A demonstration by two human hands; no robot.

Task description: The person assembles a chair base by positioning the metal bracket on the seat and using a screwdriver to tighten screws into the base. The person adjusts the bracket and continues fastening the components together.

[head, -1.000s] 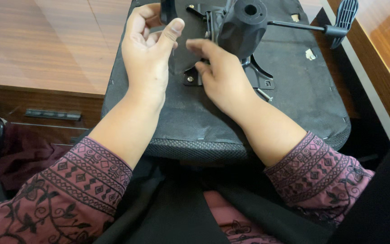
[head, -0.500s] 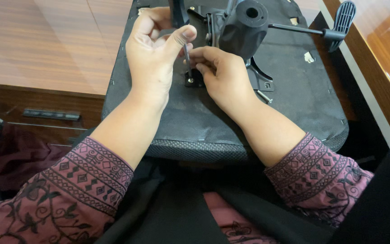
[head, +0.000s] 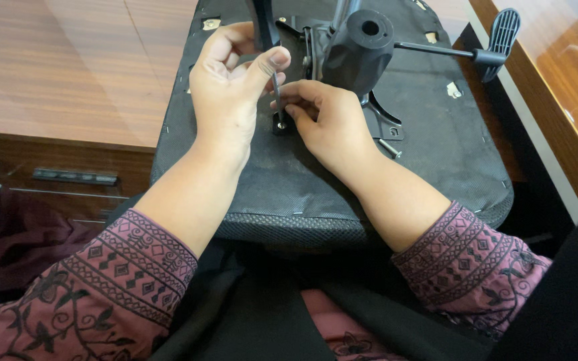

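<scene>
Glossy brown wooden tabletop (head: 68, 73) carries my upturned black fabric chair seat (head: 289, 180); my left hand (head: 232, 87) clamps the black-handled screwdriver (head: 272, 67) upright, tip down, right hand (head: 326, 120) pinching its shaft.

We see matt black woven cloth stapled over the chair seat underside (head: 342, 180), a matt black metal mechanism plate (head: 382, 120), a smooth dull plastic column housing (head: 362, 50), a plastic-paddled metal lever (head: 490, 47), a bright metal screwdriver shaft (head: 277, 93), and glossy polished wood desktops (head: 68, 73).

No pkgs, labels, signs or screens in view
</scene>
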